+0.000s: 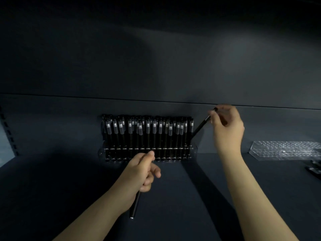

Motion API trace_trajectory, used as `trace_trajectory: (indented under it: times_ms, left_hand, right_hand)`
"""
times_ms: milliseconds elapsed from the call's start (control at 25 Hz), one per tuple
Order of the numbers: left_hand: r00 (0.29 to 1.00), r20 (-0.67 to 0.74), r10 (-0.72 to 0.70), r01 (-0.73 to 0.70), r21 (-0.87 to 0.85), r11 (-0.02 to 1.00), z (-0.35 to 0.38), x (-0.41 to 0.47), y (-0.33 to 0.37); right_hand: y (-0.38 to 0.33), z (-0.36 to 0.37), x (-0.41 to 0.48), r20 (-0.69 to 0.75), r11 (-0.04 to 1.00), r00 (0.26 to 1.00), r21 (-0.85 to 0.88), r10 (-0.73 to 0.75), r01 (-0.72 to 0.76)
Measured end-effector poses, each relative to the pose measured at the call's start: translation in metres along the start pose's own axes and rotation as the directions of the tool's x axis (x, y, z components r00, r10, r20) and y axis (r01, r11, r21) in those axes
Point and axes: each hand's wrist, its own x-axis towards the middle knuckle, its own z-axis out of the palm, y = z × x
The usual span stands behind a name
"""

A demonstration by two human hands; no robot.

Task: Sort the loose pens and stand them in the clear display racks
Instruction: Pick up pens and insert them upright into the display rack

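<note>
The right hand [227, 129] pinches a black pen [201, 126] by its top, tilted, with its lower end at the right end of the clear rack [195, 150]. Pushed in at that slant, it may miss its slot or knock the crowded standing pens [147, 134] askew. The left hand [140, 173] grips 1 spare pen [135, 204]. A 2nd rack [284, 150], far right on the shelf [191, 197], looks empty.

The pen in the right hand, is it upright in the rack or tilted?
Tilted. The pen leans to the right from the rack's end, while the right hand pinches its top.
</note>
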Motion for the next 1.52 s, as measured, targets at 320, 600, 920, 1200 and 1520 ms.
trace_trajectory:
  times_ms: [320, 600, 920, 1200, 1520]
  left_hand:
    - [0.996, 0.021, 0.09, -0.09, 0.003, 0.996, -0.002, -0.006, 0.003]
    - [0.997, -0.034, 0.071, -0.075, -0.109, 0.991, -0.001, 0.001, 0.004]
    - [0.998, 0.041, 0.046, -0.039, -0.165, 0.986, -0.004, -0.005, 0.012]
    - [0.995, -0.006, 0.099, -0.099, -0.09, 0.991, -0.005, 0.002, 0.007]
    - [0.837, 0.182, 0.516, -0.281, 0.952, 0.119, -0.038, 0.027, -0.035]
  right_hand:
    - [0.01, 0.012, -0.009, 0.146, 0.978, 0.974, -0.096, -0.172, 0.187]
    - [0.023, 0.02, -0.013, 0.355, 0.952, 0.927, -0.224, -0.122, 0.21]
    - [-0.023, 0.03, -0.031, 0.672, 0.979, 0.741, 0.151, -0.003, -0.133]
    - [-0.017, 0.052, -0.052, 0.8, 0.849, 0.597, 0.273, 0.061, -0.453]
    - [0.012, 0.002, 0.005, 0.094, 0.994, 0.995, 0.097, 0.041, -0.05]
